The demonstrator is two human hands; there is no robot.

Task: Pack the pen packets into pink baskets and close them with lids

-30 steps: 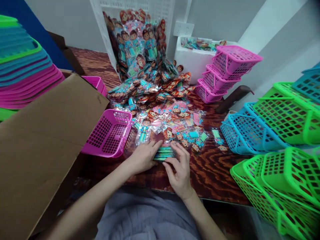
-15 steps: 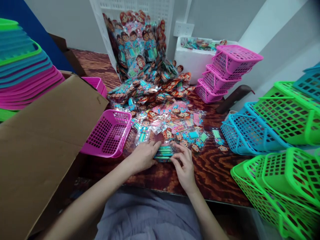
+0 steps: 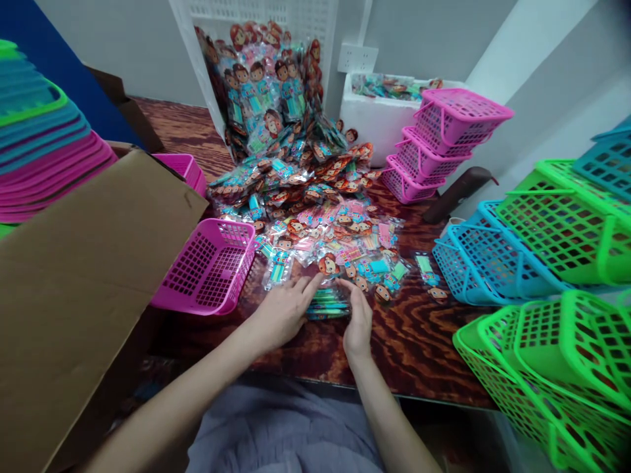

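Straightened now, the fingers of the right hand (image 3: 359,315) were bent toward the near right corner of the stacked packets (image 3: 328,303) half a second ago; the hand has turned upright along the right end of the stack. Its fingers are extended together, in an open, cupped shape. At the left end, the left hand (image 3: 288,309) has kept nearly the same place, its fingers reaching toward the far left corner and its thumb side hidden; whether it grips the packets cannot be told.

The stack lies flat between the two hands, near the lower middle of the frame, on the dark wood-grained surface (image 3: 409,355). Green and blue edges show through clear wrapping.

Just beyond it, loose packets (image 3: 345,236) with printed figures spread toward a large heap, which spills from a white crate (image 3: 310,20) at the top centre. One single packet (image 3: 428,276) lies apart, to the right. Left of centre, a pink basket (image 3: 211,269) sits beside a cardboard box (image 3: 93,249). At the upper right, stacked pink baskets (image 3: 419,157) stand before a white box (image 3: 372,125) holding more packets. Blue baskets (image 3: 488,253) and green baskets (image 3: 557,341) crowd the right edge; at the upper left are piled baskets (image 3: 39,151).
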